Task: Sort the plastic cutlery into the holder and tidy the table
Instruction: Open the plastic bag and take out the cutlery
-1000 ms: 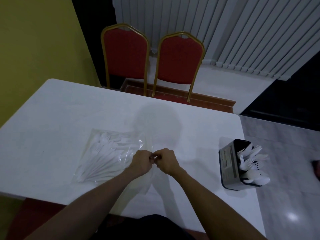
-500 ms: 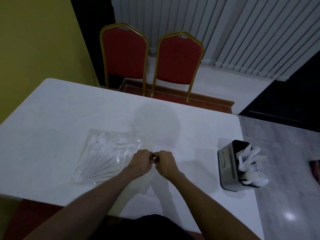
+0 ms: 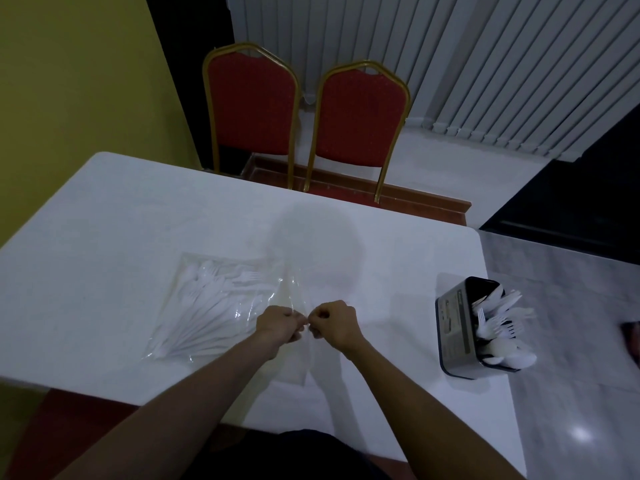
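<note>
Nearest, two bare forearms reaching up from the bottom edge over the white table (image 3: 104,216). Left hand (image 3: 278,322) and right hand (image 3: 334,320) close together, knuckles almost touching, both curled tight into pinches. Fingers (image 3: 299,323) of the left hand closed on the edge of a clear plastic bag (image 3: 221,306); fingers (image 3: 317,315) of the right hand closed on the same thin film just beside them. Exactly what strip of plastic sits between the two pinches: too small and glossy to tell. More loose clear film draped beneath the wrists toward the near table edge.

Left of the hands, the bag lying flat on the table, full of white plastic cutlery (image 3: 207,303) fanned out, handles pointing toward the near side, fork tines visible at the far end.

Well apart to the right, near the table's right edge, a dark rectangular cutlery holder (image 3: 453,327), stuffed with white forks and spoons (image 3: 502,323) leaning out over the rim.

Beyond the far table edge, two red chairs (image 3: 252,98) with gold frames side by side, then pale vertical blinds (image 3: 485,57) and a yellow wall (image 3: 69,81) at left.
</note>
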### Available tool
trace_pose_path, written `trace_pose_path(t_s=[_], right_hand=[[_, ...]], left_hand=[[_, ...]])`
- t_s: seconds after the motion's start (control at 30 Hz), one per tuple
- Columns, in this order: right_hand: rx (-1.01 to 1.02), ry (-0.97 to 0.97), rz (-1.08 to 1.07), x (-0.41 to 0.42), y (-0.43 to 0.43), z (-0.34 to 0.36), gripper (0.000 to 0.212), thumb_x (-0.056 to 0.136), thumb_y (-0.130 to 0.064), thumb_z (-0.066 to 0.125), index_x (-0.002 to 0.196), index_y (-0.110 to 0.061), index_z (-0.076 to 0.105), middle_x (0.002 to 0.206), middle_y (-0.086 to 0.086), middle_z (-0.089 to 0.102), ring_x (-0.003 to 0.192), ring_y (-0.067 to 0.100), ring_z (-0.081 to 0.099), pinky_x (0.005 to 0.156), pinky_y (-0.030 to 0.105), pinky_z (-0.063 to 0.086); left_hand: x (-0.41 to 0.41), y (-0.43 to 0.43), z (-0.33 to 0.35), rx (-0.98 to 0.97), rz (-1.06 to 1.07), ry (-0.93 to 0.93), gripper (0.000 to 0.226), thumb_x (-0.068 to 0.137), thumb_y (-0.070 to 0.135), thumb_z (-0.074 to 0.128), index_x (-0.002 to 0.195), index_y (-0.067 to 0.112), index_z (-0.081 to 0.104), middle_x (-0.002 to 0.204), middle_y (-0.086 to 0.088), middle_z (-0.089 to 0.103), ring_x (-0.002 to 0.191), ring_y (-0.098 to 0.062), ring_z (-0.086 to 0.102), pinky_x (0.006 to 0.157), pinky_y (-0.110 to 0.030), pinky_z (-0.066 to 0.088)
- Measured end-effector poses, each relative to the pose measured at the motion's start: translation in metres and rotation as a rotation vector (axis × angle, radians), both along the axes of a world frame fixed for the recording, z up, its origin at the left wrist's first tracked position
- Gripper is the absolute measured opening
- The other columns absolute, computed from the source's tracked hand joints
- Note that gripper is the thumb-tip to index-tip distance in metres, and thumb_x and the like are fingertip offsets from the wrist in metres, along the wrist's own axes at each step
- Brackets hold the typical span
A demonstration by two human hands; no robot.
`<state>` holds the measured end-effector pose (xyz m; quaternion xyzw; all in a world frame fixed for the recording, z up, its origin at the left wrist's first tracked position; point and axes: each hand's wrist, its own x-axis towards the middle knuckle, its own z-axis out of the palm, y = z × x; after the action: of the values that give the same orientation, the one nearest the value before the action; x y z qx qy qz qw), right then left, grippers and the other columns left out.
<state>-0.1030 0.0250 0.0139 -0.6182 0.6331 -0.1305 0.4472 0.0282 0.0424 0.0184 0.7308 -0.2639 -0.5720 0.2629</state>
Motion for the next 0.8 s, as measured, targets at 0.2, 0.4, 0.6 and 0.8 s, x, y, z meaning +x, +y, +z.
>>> trace_pose_path(t_s=[0.2, 0.4, 0.6, 0.8], right_hand=[[0.023, 0.106, -0.169, -0.01, 0.002, 0.001, 0.012, 0.08, -0.008, 0.064, 0.071, -0.004, 0.071, 0.07, 0.013, 0.073, 0.064, 0.023, 0.071, 0.071, 0.034, 0.061], [0.034, 0.266, -0.19, -0.02, 0.002, 0.005, 0.008, 0.08, -0.013, 0.065, 0.085, -0.01, 0.06, 0.085, 0.007, 0.064, 0.078, 0.023, 0.063, 0.062, 0.028, 0.047], [-0.27, 0.164, -0.109, -0.002, 0.002, 0.012, 0.039, 0.085, -0.018, 0.069, 0.111, -0.015, 0.041, 0.1, 0.003, 0.057, 0.082, 0.02, 0.058, 0.067, 0.03, 0.049], [-0.269, 0.395, -0.049, 0.005, -0.003, 0.02, 0.017, 0.098, -0.031, 0.05, 0.101, -0.015, 0.053, 0.087, 0.006, 0.067, 0.071, 0.021, 0.061, 0.062, 0.029, 0.047]], left_hand=[[0.006, -0.007, 0.015, -0.026, 0.016, -0.077, 0.013, 0.077, 0.005, 0.061, 0.067, 0.003, 0.067, 0.066, -0.009, 0.063, 0.054, -0.021, 0.064, 0.061, -0.025, 0.058], [0.033, -0.016, 0.036, -0.219, 0.071, -0.25, 0.03, 0.079, 0.023, 0.049, 0.054, 0.007, 0.052, 0.06, -0.007, 0.059, 0.057, -0.022, 0.066, 0.054, -0.021, 0.051], [0.02, -0.006, 0.034, -0.426, -0.238, -0.505, 0.043, 0.072, 0.016, 0.063, 0.047, 0.016, 0.028, 0.053, -0.001, 0.037, 0.049, -0.012, 0.034, 0.049, -0.023, 0.03], [0.016, -0.013, 0.032, -0.357, -0.354, -0.546, 0.021, 0.076, 0.029, 0.07, 0.076, 0.02, 0.051, 0.063, 0.001, 0.058, 0.062, -0.018, 0.059, 0.059, -0.027, 0.043]])
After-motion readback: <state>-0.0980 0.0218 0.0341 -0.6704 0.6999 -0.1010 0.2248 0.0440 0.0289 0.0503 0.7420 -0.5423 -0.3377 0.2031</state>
